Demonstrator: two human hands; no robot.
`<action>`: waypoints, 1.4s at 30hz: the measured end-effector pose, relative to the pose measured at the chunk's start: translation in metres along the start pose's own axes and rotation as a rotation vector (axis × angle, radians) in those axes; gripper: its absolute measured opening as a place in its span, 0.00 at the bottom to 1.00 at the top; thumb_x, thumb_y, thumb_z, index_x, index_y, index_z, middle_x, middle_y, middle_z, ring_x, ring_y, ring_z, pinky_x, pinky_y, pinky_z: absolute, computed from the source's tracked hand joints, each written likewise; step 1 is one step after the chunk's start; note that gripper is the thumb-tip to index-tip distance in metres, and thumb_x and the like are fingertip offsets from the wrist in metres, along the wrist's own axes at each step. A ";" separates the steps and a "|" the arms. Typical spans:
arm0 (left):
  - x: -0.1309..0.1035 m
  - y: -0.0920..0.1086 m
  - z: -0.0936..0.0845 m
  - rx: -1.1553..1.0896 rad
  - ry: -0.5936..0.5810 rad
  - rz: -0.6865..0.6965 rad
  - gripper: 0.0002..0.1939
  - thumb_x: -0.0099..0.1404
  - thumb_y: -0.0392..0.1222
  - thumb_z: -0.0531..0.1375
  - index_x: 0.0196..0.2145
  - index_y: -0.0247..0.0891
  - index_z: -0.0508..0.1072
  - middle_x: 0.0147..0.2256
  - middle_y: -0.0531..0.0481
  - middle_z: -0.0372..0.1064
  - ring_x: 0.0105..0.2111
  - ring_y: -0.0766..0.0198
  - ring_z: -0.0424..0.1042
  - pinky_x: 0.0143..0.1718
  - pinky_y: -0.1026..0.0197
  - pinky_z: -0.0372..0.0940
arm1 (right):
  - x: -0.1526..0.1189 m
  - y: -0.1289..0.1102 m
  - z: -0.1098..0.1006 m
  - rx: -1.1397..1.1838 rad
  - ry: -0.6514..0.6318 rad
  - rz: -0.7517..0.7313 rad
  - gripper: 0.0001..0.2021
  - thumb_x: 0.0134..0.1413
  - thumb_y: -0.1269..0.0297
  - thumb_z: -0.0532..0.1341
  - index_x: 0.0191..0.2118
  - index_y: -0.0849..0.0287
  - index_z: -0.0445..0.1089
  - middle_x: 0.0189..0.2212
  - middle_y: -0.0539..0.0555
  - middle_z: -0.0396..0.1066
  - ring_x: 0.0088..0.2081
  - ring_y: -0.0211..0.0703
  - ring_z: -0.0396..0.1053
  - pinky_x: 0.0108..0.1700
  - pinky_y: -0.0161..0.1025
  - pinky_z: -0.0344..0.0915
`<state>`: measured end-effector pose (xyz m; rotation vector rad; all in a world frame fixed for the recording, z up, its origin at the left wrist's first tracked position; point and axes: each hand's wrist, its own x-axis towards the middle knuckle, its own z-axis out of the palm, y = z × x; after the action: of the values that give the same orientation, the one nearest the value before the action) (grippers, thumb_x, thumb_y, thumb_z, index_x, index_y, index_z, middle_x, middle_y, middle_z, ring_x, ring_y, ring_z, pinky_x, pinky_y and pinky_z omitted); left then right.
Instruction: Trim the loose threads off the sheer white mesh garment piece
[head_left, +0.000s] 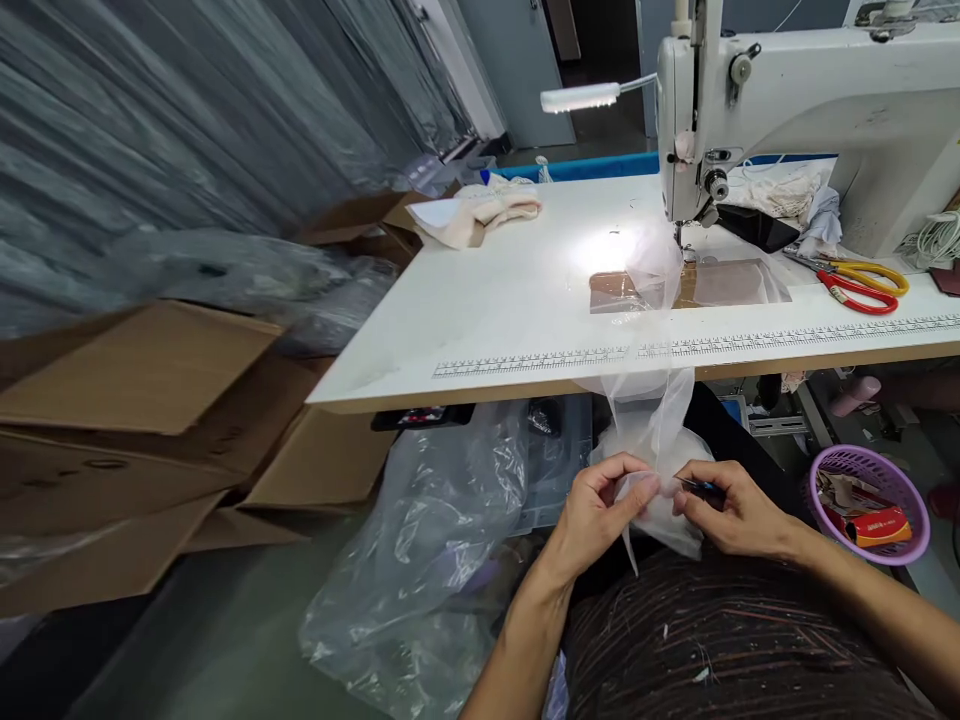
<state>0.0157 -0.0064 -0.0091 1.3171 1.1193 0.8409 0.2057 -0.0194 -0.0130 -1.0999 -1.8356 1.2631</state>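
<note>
Over my lap, my left hand (611,500) pinches a piece of sheer white fabric (664,425) between thumb and fingers. The fabric runs up over the table edge to the needle area of the white sewing machine (679,130), and its lower part bunches on my lap. Just right of the left hand, my right hand (731,508) is closed around small dark thread snips (703,486). Their tip points at the fabric near my left fingertips. Most of the snips is hidden in the right palm.
Red- and yellow-handled scissors (862,280) lie right of the machine on the white table (480,310). Cream cloth (487,213) rests at its far left corner. Cardboard boxes (142,370) and a clear plastic bag (420,550) stand left. A purple basket (919,520) with scraps sits right.
</note>
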 end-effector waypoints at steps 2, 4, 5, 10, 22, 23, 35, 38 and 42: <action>-0.002 -0.001 -0.001 -0.019 0.042 -0.086 0.19 0.54 0.56 0.67 0.31 0.34 0.78 0.21 0.53 0.69 0.18 0.70 0.61 0.20 0.67 0.59 | 0.003 0.000 -0.003 -0.018 0.025 0.043 0.23 0.65 0.47 0.47 0.32 0.60 0.68 0.24 0.50 0.64 0.24 0.36 0.58 0.27 0.34 0.57; -0.003 0.000 -0.001 -0.021 0.067 -0.125 0.21 0.53 0.56 0.68 0.32 0.33 0.80 0.20 0.54 0.68 0.17 0.71 0.59 0.19 0.67 0.58 | 0.008 0.001 -0.003 -0.059 0.055 0.080 0.29 0.67 0.44 0.39 0.32 0.59 0.67 0.25 0.51 0.65 0.26 0.37 0.60 0.29 0.35 0.58; -0.003 0.000 -0.001 -0.017 0.071 -0.130 0.21 0.52 0.56 0.68 0.32 0.33 0.80 0.20 0.53 0.67 0.18 0.71 0.59 0.19 0.67 0.58 | 0.010 0.002 -0.002 -0.087 0.057 0.098 0.31 0.67 0.43 0.36 0.32 0.59 0.67 0.25 0.51 0.65 0.26 0.38 0.61 0.30 0.36 0.58; -0.004 0.002 -0.001 -0.008 0.080 -0.109 0.20 0.53 0.55 0.68 0.31 0.33 0.81 0.19 0.53 0.67 0.18 0.72 0.57 0.19 0.68 0.57 | 0.017 0.005 0.004 -0.166 0.017 0.080 0.33 0.67 0.41 0.37 0.29 0.59 0.68 0.20 0.50 0.63 0.24 0.38 0.59 0.29 0.36 0.56; -0.003 -0.003 -0.001 -0.071 0.110 -0.094 0.17 0.55 0.53 0.66 0.28 0.34 0.78 0.18 0.55 0.63 0.17 0.71 0.57 0.19 0.68 0.53 | 0.019 0.006 0.005 -0.153 0.068 0.039 0.25 0.67 0.48 0.43 0.27 0.57 0.66 0.20 0.49 0.61 0.23 0.37 0.56 0.27 0.35 0.52; -0.003 -0.003 -0.001 -0.071 0.095 -0.094 0.16 0.55 0.53 0.65 0.28 0.34 0.78 0.18 0.55 0.64 0.18 0.71 0.57 0.19 0.68 0.53 | 0.018 0.005 0.005 -0.158 0.050 0.031 0.25 0.68 0.48 0.43 0.26 0.56 0.64 0.20 0.49 0.60 0.22 0.37 0.55 0.27 0.36 0.51; -0.002 0.000 0.004 -0.262 0.117 -0.171 0.18 0.50 0.54 0.69 0.26 0.34 0.74 0.19 0.55 0.66 0.17 0.73 0.59 0.20 0.68 0.57 | 0.019 0.011 0.006 0.000 0.123 0.087 0.18 0.62 0.47 0.52 0.36 0.57 0.66 0.28 0.50 0.65 0.26 0.36 0.57 0.28 0.34 0.55; -0.003 0.000 0.005 -0.391 0.156 -0.225 0.20 0.49 0.55 0.70 0.27 0.35 0.72 0.17 0.56 0.65 0.18 0.70 0.64 0.22 0.68 0.61 | 0.018 0.014 0.008 0.267 0.084 0.146 0.22 0.49 0.45 0.65 0.41 0.58 0.66 0.34 0.51 0.69 0.28 0.35 0.60 0.29 0.33 0.59; -0.008 -0.006 0.001 -0.354 0.244 -0.153 0.27 0.53 0.54 0.69 0.46 0.37 0.72 0.25 0.54 0.72 0.20 0.68 0.69 0.24 0.66 0.66 | 0.021 0.016 0.012 0.507 0.082 0.277 0.25 0.36 0.45 0.71 0.33 0.59 0.67 0.24 0.46 0.66 0.25 0.34 0.60 0.29 0.34 0.60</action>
<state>0.0132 -0.0148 -0.0141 0.8422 1.1789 1.0500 0.1902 -0.0022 -0.0306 -1.1143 -1.2265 1.6952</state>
